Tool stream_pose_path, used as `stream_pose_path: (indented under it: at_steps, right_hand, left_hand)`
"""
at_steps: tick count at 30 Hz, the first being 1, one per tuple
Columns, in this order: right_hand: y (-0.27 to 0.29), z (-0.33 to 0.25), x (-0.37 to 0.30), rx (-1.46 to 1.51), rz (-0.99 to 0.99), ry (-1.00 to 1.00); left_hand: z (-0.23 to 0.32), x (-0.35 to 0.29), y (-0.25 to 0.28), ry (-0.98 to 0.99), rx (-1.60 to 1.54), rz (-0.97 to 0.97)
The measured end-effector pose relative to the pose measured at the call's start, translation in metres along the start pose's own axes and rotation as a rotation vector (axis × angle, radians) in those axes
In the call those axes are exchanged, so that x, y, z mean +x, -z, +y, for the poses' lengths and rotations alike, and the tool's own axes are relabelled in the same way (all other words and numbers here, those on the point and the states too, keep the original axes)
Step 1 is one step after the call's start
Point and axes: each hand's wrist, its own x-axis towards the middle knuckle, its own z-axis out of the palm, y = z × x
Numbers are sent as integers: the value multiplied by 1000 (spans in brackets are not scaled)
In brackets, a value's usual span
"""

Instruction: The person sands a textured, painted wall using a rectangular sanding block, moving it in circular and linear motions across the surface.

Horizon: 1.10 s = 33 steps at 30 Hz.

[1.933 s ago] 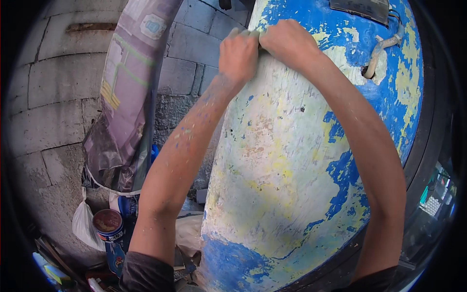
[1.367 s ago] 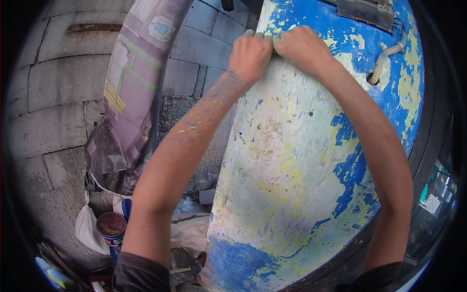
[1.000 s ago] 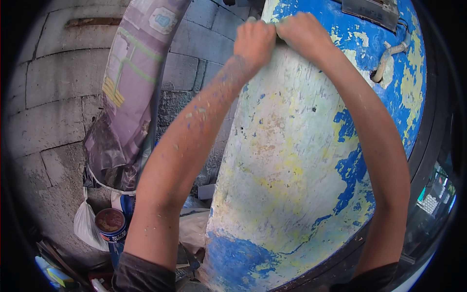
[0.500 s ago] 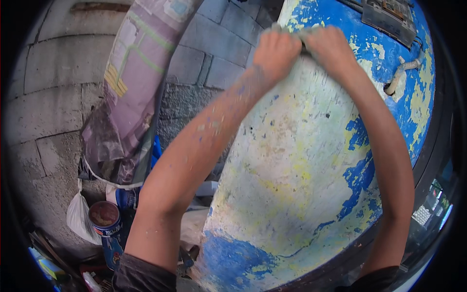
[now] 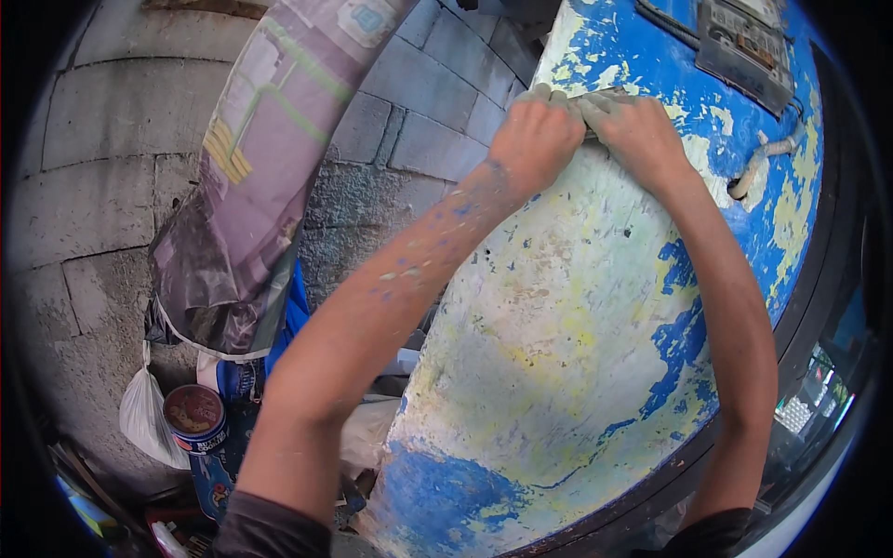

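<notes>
Both my hands are closed side by side on a thin, flat scraper-like piece (image 5: 610,91), mostly hidden under the fingers. My left hand (image 5: 539,135) grips its left part, and my right hand (image 5: 636,130) holds the right. They rest at the upper part of a large curved panel (image 5: 549,335). Its worn surface shows white, pale green and yellow patches, with blue paint left along the right side and at the bottom. Paint flecks dot my left forearm.
A dark box with exposed parts (image 5: 744,42) and a pale hose (image 5: 763,163) sit at the panel's upper right. To the left hang a purple printed sheet (image 5: 270,139) and a white plastic bag (image 5: 149,418), by a paint can (image 5: 195,414) and a block wall (image 5: 102,112).
My two hands have come a little toward me along the panel, still together on the flat piece. The whole view has shifted slightly.
</notes>
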Motion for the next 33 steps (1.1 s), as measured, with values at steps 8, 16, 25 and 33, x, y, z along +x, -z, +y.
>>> stream_pose_path:
  at_steps: [8,16,25,33]
  right_hand:
    - [3,3,11,115,-37,31]
    - [3,-5,18,73,-158,-6]
    - [11,-22,46,-138,-436,-102]
    - [-3,6,28,-241,-371,-73]
  left_hand:
    - [-7,-4,-4,50,-39,30]
    - [-21,-10,0,-24,-21,36]
    - [-25,-10,-10,136,-201,-12]
    - [14,-104,34,400,-673,339]
